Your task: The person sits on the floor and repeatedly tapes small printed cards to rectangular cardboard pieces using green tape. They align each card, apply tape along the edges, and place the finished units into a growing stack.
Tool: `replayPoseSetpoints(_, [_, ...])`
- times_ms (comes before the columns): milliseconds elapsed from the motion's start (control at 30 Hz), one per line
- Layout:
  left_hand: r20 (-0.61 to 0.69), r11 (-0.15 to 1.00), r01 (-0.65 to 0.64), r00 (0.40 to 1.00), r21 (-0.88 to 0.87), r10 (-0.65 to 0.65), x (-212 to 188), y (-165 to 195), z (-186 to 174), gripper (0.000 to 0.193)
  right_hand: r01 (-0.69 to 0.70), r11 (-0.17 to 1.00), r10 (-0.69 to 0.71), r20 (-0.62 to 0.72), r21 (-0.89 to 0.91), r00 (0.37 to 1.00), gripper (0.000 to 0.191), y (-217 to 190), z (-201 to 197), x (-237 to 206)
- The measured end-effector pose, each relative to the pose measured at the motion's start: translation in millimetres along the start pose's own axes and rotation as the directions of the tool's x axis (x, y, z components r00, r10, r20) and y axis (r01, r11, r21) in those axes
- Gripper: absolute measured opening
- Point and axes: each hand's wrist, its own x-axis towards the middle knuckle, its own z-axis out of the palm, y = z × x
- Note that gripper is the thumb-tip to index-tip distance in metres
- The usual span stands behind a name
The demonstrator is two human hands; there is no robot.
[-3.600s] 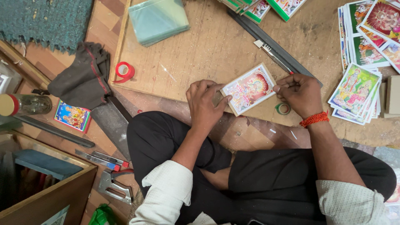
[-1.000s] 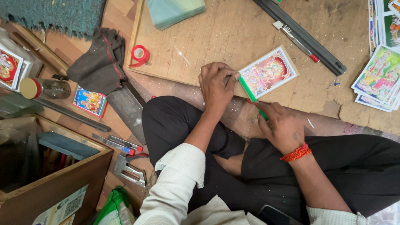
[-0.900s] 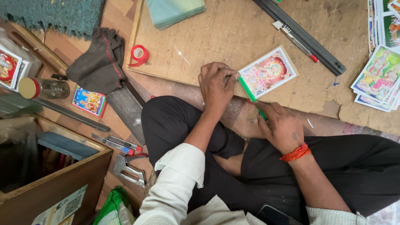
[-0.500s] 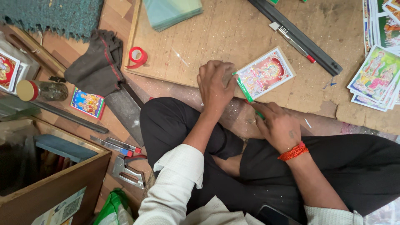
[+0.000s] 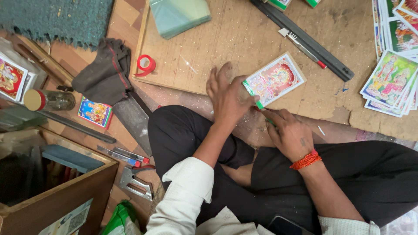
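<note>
At your far left a wooden box [image 5: 56, 191] crowds the floor; a red tape roll [image 5: 146, 65] sits at the plywood board's [image 5: 244, 39] left edge. Your left hand [image 5: 227, 93], fingers spread, presses beside the picture card [image 5: 275, 79], which lies flat near the board's front edge. Your right hand [image 5: 291, 134] pinches a green tool [image 5: 254, 95] along the card's left edge. Bare board lies above; card stacks [image 5: 392, 78] hem the right.

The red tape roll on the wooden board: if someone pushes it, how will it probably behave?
The red tape roll looks like a thin hollow ring, so it is probably light. It seems to lie nearly flat on the wooden board, so a push would likely slide it; set on edge, it could roll.
</note>
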Motion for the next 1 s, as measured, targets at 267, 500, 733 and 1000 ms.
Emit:
replayPoseSetpoints(267, [-0.055, 0.999, 0.012, 0.998, 0.03, -0.011, 24, -14, 11, 0.015, 0.041, 0.997, -0.038, -0.058, 0.06, 0.998, 0.041, 1, 2, -2])
replayPoseSetpoints(500, [-0.242, 0.99, 0.028, 0.97, 0.138, 0.006, 20, -27, -18, 0.025, 0.057, 0.994, -0.048, -0.101, 0.091, 0.994, 0.039, 2, -2, -2])
replayPoseSetpoints(733, [-0.123, 0.983, 0.062, 0.992, 0.172, -0.041, 18, -24, -20, 0.016, -0.035, 0.953, 0.07, -0.105, 0.3, 0.992, 0.056, 3, -6, 1])
replayPoseSetpoints(1000, [-0.073, 0.986, 0.009, 0.997, 0.166, 0.004, 21, -22, -14, 0.012, -0.11, 0.941, 0.133, -0.049, 0.321, 0.99, 0.065, 3, -8, 9])
